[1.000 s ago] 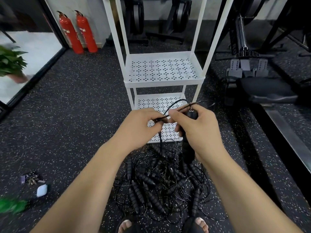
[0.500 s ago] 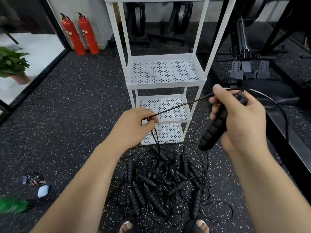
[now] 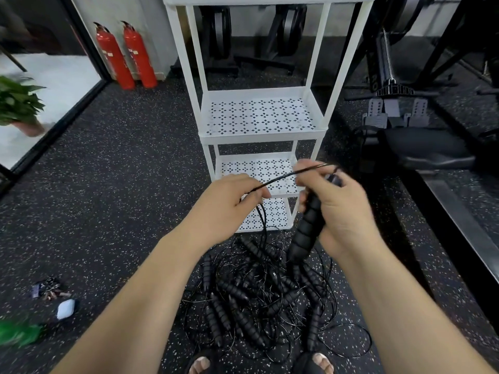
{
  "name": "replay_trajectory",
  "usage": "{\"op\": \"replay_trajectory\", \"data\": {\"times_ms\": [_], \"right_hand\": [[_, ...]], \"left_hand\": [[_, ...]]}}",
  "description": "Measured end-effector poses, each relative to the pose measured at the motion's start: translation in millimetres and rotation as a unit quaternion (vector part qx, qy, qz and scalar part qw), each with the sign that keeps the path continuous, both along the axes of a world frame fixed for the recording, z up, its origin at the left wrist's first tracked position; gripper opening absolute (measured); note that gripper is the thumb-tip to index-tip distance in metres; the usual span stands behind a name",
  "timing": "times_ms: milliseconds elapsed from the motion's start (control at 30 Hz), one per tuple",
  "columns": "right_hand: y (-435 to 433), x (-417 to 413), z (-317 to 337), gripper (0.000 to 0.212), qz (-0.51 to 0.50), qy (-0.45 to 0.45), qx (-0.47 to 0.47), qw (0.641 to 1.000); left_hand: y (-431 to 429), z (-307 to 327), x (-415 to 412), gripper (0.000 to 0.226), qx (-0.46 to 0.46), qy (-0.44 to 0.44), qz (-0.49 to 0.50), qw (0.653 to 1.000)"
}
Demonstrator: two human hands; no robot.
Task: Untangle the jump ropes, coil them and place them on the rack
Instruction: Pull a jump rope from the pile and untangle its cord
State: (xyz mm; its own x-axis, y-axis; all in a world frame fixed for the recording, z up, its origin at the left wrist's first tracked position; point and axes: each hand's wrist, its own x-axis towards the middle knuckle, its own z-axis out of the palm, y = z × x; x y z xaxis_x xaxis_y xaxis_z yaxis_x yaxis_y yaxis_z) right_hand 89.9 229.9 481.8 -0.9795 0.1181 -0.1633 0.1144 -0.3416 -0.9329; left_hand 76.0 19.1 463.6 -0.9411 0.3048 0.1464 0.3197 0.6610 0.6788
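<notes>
Black ribbed handle (image 3: 307, 228) tilted in right grip (image 3: 340, 209); left grip (image 3: 229, 203) pinches cord (image 3: 280, 179).

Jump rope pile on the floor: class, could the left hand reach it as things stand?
Probably yes: the pile lies just below the left hand, nothing between, though it pinches a cord.

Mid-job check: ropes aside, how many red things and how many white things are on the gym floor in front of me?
Red: 2, the cylindrical fire extinguishers
White: 2, the perforated metal shelf rack and the small rounded case
Total: 4
</notes>
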Motion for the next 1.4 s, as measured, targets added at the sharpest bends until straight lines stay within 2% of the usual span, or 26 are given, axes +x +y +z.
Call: {"op": "replay_trajectory", "data": {"times_ms": [100, 200, 333, 433, 600, 833, 1033, 1233, 1400], "right_hand": [[-10.8, 2.4, -10.2, 0.019, 0.065, -0.025, 0.052, 0.996], [-14.0, 4.8, -14.9, 0.012, 0.099, -0.029, 0.097, 0.99], [-16.9, 6.9, -12.2, 0.003, 0.096, 0.015, 0.112, 0.989], [-17.4, 7.7, -10.0, 0.007, 0.079, 0.043, 0.136, 0.987], [-12.9, 7.7, -4.6, 0.011, 0.046, 0.068, 0.162, 0.983], [8.2, 3.0, 9.0, 0.013, -0.004, 0.078, 0.127, 0.989], [15.2, 3.6, 15.0, 0.013, -0.018, 0.089, 0.125, 0.988], [41.0, -0.8, 32.4, 0.01, -0.063, 0.095, 0.079, 0.99], [25.7, 2.0, 25.5, 0.014, -0.023, 0.067, 0.086, 0.994]], "left_hand": [[5.6, -3.0, 1.9, 0.021, -0.014, 0.016, -0.029, 0.999], [6.5, -4.9, 3.3, 0.021, -0.015, 0.017, -0.035, 0.999], [7.0, -3.0, 3.7, 0.019, -0.014, 0.012, -0.028, 0.999], [3.6, -0.9, 3.6, 0.016, 0.004, -0.001, -0.017, 1.0], [-4.3, 8.3, 4.2, 0.029, 0.016, 0.0, 0.004, 1.0], [-21.6, 10.3, 4.5, 0.017, 0.026, -0.047, 0.04, 0.998], [-28.0, 11.2, 1.9, 0.029, 0.012, -0.058, 0.045, 0.997], [-44.1, 2.1, 2.2, 0.03, -0.055, -0.077, 0.058, 0.994], [-5.8, 8.6, 8.4, 0.03, 0.026, -0.079, 0.038, 0.996]]}}
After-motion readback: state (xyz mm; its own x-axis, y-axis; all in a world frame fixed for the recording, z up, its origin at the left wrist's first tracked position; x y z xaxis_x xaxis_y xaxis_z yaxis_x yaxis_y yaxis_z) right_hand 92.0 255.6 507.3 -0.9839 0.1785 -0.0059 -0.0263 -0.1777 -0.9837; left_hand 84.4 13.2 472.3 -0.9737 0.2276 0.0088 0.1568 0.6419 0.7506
